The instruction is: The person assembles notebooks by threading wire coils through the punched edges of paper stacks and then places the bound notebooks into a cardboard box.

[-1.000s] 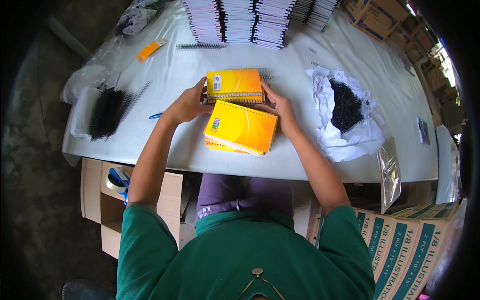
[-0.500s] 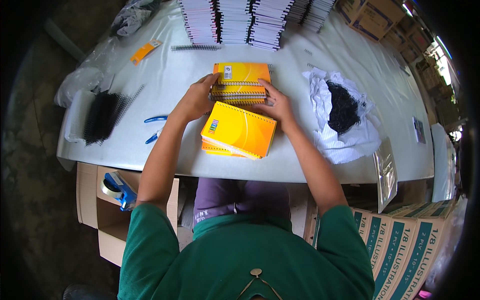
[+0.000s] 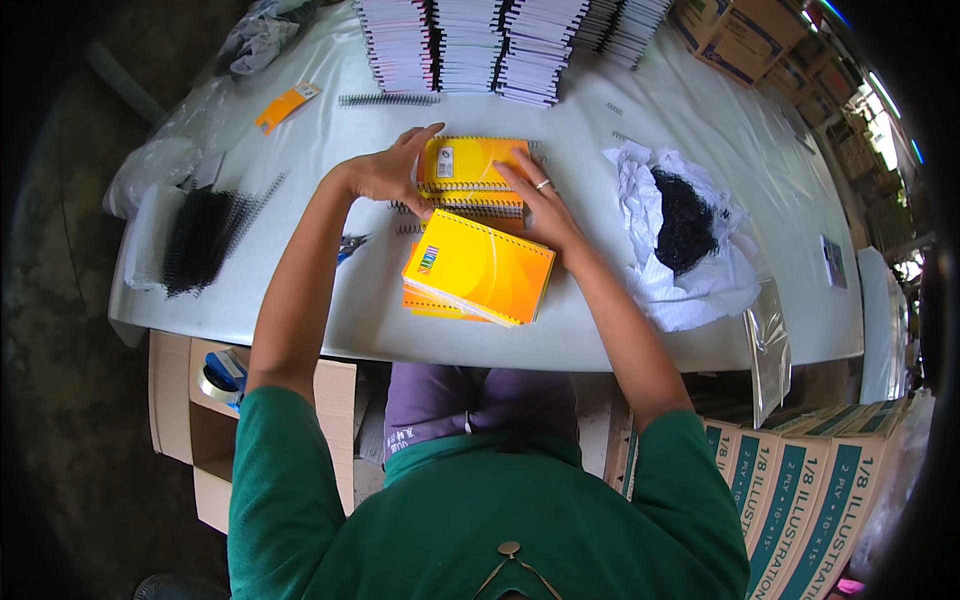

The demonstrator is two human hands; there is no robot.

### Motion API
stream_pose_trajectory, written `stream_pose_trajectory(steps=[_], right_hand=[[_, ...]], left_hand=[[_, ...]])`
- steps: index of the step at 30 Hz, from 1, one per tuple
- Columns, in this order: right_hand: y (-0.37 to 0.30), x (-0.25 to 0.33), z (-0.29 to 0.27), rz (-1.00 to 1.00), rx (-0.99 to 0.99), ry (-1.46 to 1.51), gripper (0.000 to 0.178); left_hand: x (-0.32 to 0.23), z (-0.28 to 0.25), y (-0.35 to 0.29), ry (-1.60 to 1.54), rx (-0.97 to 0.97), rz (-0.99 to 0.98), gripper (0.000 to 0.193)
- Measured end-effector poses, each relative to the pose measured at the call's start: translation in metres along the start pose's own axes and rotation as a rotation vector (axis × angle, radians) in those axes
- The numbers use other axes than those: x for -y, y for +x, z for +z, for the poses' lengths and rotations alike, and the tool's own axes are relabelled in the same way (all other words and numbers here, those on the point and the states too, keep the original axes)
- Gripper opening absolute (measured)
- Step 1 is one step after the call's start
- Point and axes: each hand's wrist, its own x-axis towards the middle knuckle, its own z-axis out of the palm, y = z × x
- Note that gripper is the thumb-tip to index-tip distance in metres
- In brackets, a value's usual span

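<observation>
A stack of yellow-orange spiral notebooks [image 3: 475, 163] lies in the middle of the table, with loose ends of dark wire coils poking out at its sides. My left hand [image 3: 392, 173] is at the stack's left side, thumb and fingers spread apart. My right hand [image 3: 543, 208] rests on the stack's right part, fingers stretched out over the top cover. Closer to me sits a tilted pile of yellow notebooks [image 3: 485, 266] with punched holes along the upper edge and no coil visible there. The pliers [image 3: 350, 247] are mostly hidden by my left forearm.
Tall stacks of coil-bound books [image 3: 465, 45] stand at the back. On the left are a bundle of black coils [image 3: 205, 240] and an orange card [image 3: 287, 107]. Crumpled white paper [image 3: 690, 290] holds a tangled black heap [image 3: 685, 220] on the right.
My left hand has loosened from the stack's side and spread its fingers. My right hand has moved from the stack's right edge onto its top. My left forearm now covers the pliers' blue handles.
</observation>
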Motion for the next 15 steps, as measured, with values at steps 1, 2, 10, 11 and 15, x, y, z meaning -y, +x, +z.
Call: stream_pose_trajectory(steps=[1, 2, 10, 11, 15], right_hand=[[0.000, -0.002, 0.002, -0.002, 0.025, 0.053, 0.084], [0.000, -0.006, 0.004, 0.002, 0.048, 0.103, 0.082], [-0.001, -0.019, 0.007, 0.000, -0.200, 0.014, 0.104], [0.001, -0.012, 0.007, 0.062, -0.273, -0.012, 0.109], [0.005, -0.001, -0.002, 0.237, -0.087, 0.282, 0.116]], left_hand=[[0.003, 0.001, 0.008, -0.029, 0.036, -0.026, 0.128], [0.002, 0.005, 0.013, 0.009, 0.037, -0.030, 0.127], [-0.009, 0.036, 0.013, 0.145, -0.130, -0.085, 0.120], [-0.011, 0.037, 0.010, 0.208, -0.162, -0.121, 0.121], [-0.009, 0.038, 0.017, 0.577, -0.269, -0.056, 0.125]])
